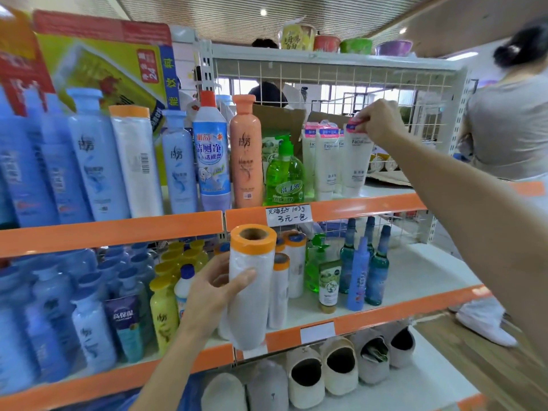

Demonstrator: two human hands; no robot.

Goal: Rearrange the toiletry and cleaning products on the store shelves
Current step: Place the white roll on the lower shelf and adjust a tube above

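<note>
Mid-rearranging: the left hand [212, 295], forearm angled up from below, has its fingers [243, 275] wrapped round an orange-capped plastic roll [251, 287] held just below the handwritten price tag [289, 215]. Right of the tag, the outstretched right hand [381, 121] pinches a white tube's [355, 157] pink end. Next, probably, shift the tube and find the roll a slot.

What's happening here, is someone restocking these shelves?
Someone is sorting toiletries on a store rack. The left hand holds a white roll with an orange end in front of the middle shelf, where similar rolls stand. The right hand pinches the pink top of a white facial cleanser tube at the end of a row on the upper shelf. Bottles fill the shelves to the left.
</note>
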